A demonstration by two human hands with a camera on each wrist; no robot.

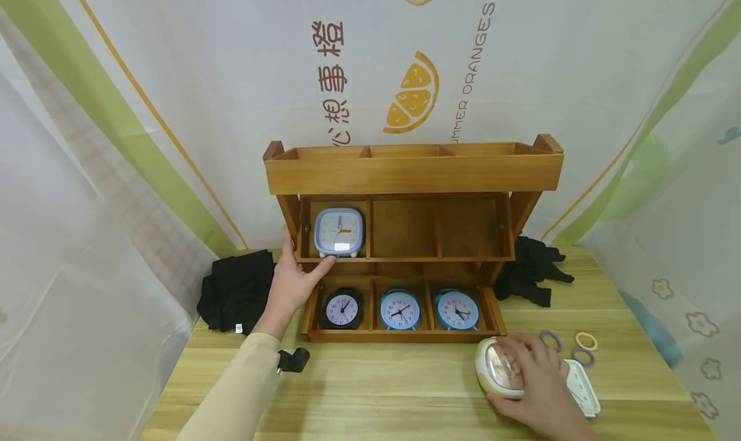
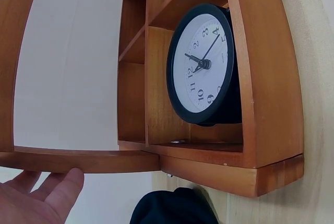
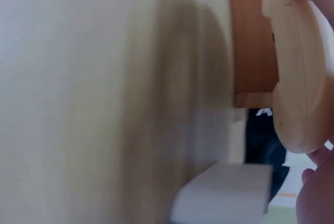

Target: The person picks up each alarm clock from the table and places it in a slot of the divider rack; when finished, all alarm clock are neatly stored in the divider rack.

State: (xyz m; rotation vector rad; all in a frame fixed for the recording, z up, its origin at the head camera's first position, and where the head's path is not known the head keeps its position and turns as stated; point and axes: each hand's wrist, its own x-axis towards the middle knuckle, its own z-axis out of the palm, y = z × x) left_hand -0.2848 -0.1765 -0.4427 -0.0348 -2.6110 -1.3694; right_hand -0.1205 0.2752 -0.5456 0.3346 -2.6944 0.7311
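My right hand (image 1: 538, 380) grips a cream alarm clock (image 1: 487, 370) by its sides, over the tabletop in front of the rack's right end. Glare covers its glossy face; the right wrist view shows its cream casing (image 3: 297, 67) from the edge. At the left side of the wooden rack (image 1: 405, 174) my left hand (image 1: 292, 283) rests with thumb and index finger spread, touching the frame. Just above that thumb, a blue square clock (image 1: 338, 231) stands in the middle tier's left compartment. Below are a black round clock (image 1: 343, 309) and two blue round clocks (image 1: 399, 310).
A white clock (image 1: 581, 389) lies partly hidden behind my right hand. Purple and yellow rings (image 1: 586, 341) lie near it. Black cloths (image 1: 236, 290) flank the rack, and a small black object (image 1: 295, 360) lies front left. A printed curtain (image 1: 231, 74) hangs behind.
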